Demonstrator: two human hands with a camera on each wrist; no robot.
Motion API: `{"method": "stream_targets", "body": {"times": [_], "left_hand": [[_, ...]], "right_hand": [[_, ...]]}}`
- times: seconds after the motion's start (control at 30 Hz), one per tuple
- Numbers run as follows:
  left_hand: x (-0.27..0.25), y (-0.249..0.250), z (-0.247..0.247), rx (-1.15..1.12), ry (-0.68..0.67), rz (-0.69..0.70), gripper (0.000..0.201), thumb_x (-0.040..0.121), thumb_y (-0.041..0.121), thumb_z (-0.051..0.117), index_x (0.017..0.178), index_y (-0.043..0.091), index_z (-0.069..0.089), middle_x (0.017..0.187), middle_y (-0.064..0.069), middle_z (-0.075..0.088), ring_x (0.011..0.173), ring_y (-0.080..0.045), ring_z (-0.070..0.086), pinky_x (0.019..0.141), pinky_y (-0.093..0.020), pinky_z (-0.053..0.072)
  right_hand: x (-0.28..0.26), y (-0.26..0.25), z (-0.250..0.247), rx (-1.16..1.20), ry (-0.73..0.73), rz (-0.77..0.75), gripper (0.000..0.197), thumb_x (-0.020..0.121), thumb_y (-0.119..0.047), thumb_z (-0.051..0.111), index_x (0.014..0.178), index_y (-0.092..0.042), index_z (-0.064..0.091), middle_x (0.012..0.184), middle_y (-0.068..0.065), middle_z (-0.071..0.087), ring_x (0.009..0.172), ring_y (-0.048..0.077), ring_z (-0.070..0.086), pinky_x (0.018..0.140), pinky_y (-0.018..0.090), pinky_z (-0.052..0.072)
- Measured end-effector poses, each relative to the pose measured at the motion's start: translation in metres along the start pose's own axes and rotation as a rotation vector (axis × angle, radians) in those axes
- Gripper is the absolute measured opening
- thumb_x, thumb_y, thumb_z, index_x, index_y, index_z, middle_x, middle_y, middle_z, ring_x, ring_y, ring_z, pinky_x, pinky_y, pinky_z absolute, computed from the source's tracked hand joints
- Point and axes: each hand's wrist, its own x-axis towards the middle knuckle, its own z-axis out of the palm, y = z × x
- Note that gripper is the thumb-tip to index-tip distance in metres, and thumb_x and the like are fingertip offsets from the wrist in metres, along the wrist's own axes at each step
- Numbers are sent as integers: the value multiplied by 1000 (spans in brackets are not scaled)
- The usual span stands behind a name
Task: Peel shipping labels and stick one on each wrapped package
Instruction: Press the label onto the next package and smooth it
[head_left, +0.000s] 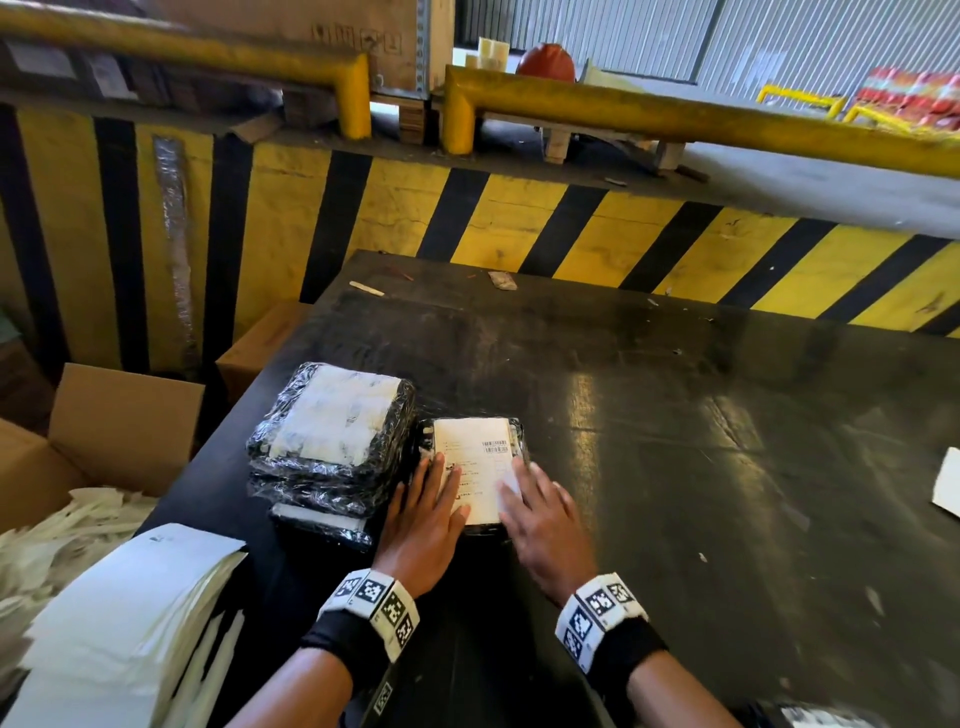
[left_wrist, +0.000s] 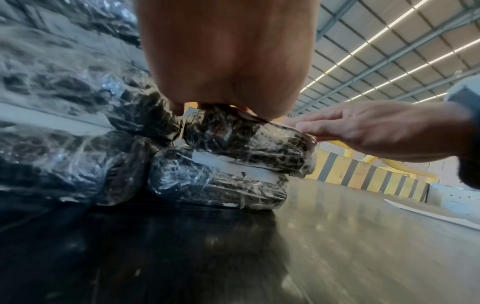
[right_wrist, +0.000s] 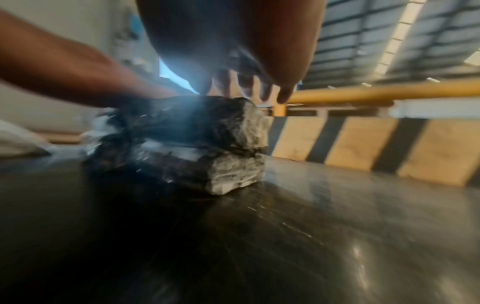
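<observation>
A white shipping label (head_left: 474, 464) lies on top of a black plastic-wrapped package (head_left: 511, 431) near the table's front. That package (left_wrist: 249, 142) rests on a second wrapped package (left_wrist: 218, 185), as the wrist views show. My left hand (head_left: 428, 506) presses flat on the label's left edge with straight fingers. My right hand (head_left: 540, 512) lies flat on the label's right side, fingers spread (right_wrist: 265, 90). To the left stands a taller stack of wrapped packages (head_left: 332, 447) with a label on top.
A stack of label sheets (head_left: 119, 618) sits at the table's front left. An open cardboard box (head_left: 124, 421) with peeled backing strips (head_left: 62, 530) stands left of the black table (head_left: 675, 441). A white sheet (head_left: 948, 483) lies at the right edge. A striped yellow-black barrier (head_left: 519, 223) runs behind.
</observation>
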Motion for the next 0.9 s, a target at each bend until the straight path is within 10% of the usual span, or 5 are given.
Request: {"method": "stream_targets", "body": {"times": [0.2,0.43,0.63,0.9], "left_hand": [[3,-1,-1,-109,-41,-19,59,101,44,19,150,30,-10,150,16,-31,139,-5,-30,120,-42,-3],[5,-8,4,-116,-59,0,84,77,74,-4,149,32,-12,148,18,-35,138,-4,-33,120,-47,1],[3,-4,1,-126,-76,-18,60,99,50,18,149,34,-12,146,18,-37,138,-5,-33,119,-48,3],[4,-6,2,-139,-79,-12,60,99,50,19,148,36,-11,146,20,-38,138,-3,-33,119,-50,5]], "right_hand": [[-32,6,16,-140,-64,-14,52,99,-44,20,143,-20,34,151,-3,35,144,18,14,113,41,6],[-8,6,4,-190,-35,-28,66,98,-55,8,138,-18,45,147,-2,43,143,19,22,112,44,9],[58,2,-18,-139,-218,8,97,71,-66,-20,150,-19,12,160,-6,7,147,16,-6,116,47,-7],[96,2,-21,-90,-284,116,68,95,-58,12,150,-19,12,160,-5,6,147,16,-3,116,46,-4]]}}
